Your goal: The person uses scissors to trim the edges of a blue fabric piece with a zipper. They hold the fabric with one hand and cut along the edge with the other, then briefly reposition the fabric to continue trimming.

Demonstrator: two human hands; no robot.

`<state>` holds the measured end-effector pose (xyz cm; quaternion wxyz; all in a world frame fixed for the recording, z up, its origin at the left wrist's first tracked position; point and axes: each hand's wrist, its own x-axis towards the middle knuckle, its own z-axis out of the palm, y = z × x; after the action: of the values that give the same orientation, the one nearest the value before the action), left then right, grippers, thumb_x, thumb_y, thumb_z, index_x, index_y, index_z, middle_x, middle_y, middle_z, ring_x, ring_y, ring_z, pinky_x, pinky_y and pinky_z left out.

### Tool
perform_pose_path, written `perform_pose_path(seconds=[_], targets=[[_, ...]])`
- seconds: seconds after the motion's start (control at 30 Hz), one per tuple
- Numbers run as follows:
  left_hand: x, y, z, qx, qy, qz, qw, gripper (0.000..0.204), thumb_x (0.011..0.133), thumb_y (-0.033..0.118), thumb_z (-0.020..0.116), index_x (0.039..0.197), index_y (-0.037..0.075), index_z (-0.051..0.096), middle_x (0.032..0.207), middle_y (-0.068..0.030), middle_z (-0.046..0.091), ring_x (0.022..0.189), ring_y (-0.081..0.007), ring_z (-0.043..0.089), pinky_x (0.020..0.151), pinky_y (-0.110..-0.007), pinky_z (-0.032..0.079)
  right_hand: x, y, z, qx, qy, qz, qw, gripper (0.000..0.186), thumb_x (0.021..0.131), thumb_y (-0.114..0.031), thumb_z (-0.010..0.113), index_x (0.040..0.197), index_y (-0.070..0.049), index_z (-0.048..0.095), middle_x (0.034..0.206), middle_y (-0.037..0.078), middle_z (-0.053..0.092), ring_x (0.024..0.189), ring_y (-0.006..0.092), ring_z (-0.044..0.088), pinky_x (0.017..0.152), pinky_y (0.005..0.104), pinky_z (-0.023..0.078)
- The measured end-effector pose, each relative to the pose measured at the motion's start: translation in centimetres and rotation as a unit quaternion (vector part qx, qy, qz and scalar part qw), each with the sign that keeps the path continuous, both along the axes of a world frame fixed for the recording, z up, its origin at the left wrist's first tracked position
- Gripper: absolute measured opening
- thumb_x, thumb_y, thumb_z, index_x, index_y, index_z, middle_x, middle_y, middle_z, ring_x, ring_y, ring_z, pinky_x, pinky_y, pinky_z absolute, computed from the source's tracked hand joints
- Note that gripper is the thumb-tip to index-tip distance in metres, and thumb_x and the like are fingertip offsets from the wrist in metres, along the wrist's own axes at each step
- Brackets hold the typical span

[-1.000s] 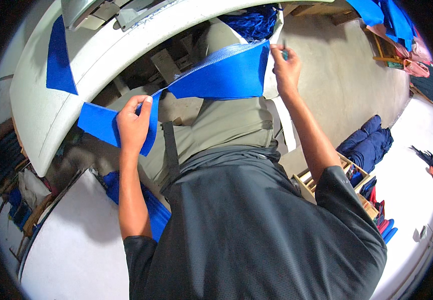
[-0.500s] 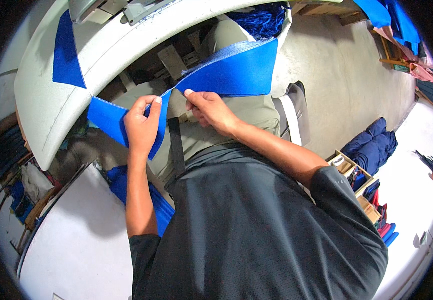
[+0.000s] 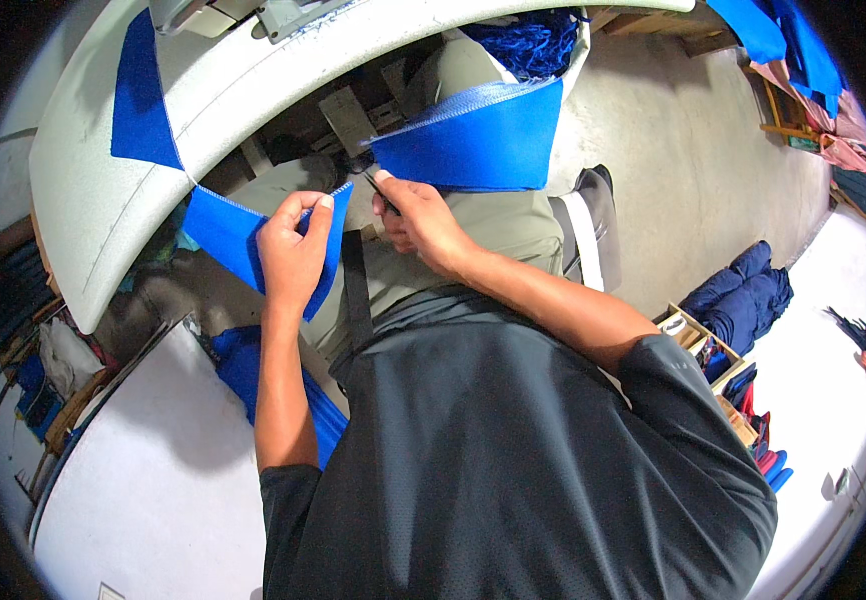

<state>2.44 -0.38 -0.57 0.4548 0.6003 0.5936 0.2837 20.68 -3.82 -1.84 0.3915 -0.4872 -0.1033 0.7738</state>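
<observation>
My left hand (image 3: 295, 245) pinches the stitched top edge of a blue fabric piece (image 3: 225, 238) between thumb and fingers. A thin thread links that piece to another blue piece (image 3: 143, 105) lying on the pale machine table. My right hand (image 3: 421, 220) is closed around small dark thread snips (image 3: 371, 181), their pointed tip showing beside the thumb; the rest is mostly hidden in the fingers. Just beyond this hand, a larger blue fabric piece (image 3: 473, 140) with an overlocked edge hangs over my lap, apart from the piece in my left hand.
The curved pale table (image 3: 103, 240) spans the far left, with part of a sewing machine (image 3: 203, 15) on top. Blue thread scraps (image 3: 528, 45) fill a pale cloth holder. A wooden box (image 3: 688, 325) and navy bundles (image 3: 743, 285) sit to the right. More blue fabric (image 3: 238, 370) lies by my left arm.
The two blue pieces, which met between my hands, are now apart. My left hand has shifted slightly right with its piece, and the snips' tip now shows at my right hand.
</observation>
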Motion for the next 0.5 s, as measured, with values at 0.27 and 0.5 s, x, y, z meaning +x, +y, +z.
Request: perform_pose_path(seconds=[0.27,0.5], targets=[[3.1,-0.1,0.8,-0.009,-0.032,-0.024,0.999,0.022,0.1,0.019,0.06,0.096,-0.001,0.068,0.077,-0.001,0.065,0.074,-0.0046,0.054,0.066,-0.025,0.047,0.4,-0.7,0.3,0.171,-0.201,-0.002,0.965,0.021,0.093,-0.025,0.068,0.085,-0.006,0.063,0.069,-0.003,0.055,0.063,0.0067,0.048,0.057,0.0283,0.041],[-1.3,0.3,0.9,-0.048,0.009,-0.08,0.996,0.022,0.099,0.019,0.061,0.094,-0.002,0.068,0.076,0.0013,0.06,0.073,-0.0051,0.052,0.065,-0.025,0.044,11.9,-0.3,4.1,0.147,-0.347,-0.126,0.918,0.013,0.09,-0.022,0.069,0.089,-0.009,0.068,0.075,-0.004,0.059,0.063,0.0056,0.051,0.055,0.0245,0.041]])
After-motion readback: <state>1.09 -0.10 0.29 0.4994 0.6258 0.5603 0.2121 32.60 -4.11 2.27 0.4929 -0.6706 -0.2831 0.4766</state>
